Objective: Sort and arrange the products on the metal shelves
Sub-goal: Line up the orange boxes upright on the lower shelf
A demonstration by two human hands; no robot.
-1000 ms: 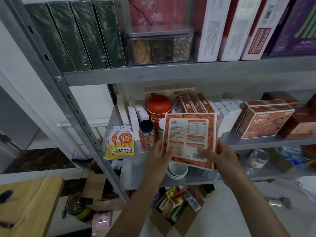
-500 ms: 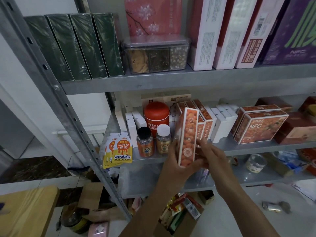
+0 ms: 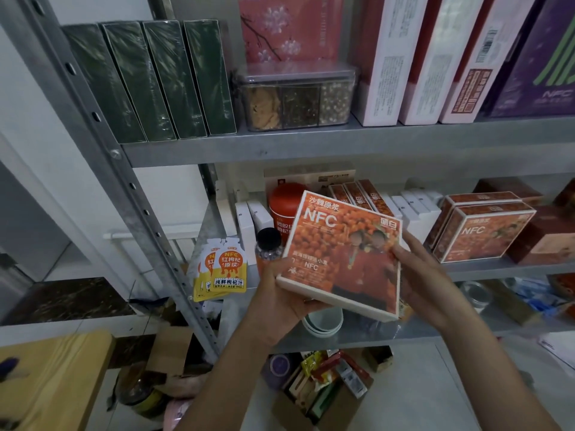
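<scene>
Both hands hold a flat orange box (image 3: 342,259) in the air in front of the middle shelf (image 3: 497,270), tilted with its printed face toward the camera. The left hand (image 3: 280,293) grips the lower left corner, fingers curled under the white bottom edge. The right hand (image 3: 426,284) grips the right edge, thumb pressed on the front face and fingers wrapped behind.

The box's upper edge overlaps a red canister (image 3: 284,206) and a row of thin orange boxes (image 3: 357,194) standing further back. Just beside its left edge stands a black-capped bottle (image 3: 268,244), with yellow pouches (image 3: 222,269) near the slanted steel post (image 3: 124,169). To the right, 2 matching boxes (image 3: 482,231) stand near the shelf's front lip, with small white boxes (image 3: 413,209) between them and the thin row. A narrow bare strip of shelf shows in front of those 2.

On the top shelf (image 3: 311,144) stand 4 green boxes (image 3: 149,82) and a clear container (image 3: 295,98). Below the hands, white bowls (image 3: 323,321) sit on the lower shelf, and an open carton (image 3: 326,387) lies on the floor.
</scene>
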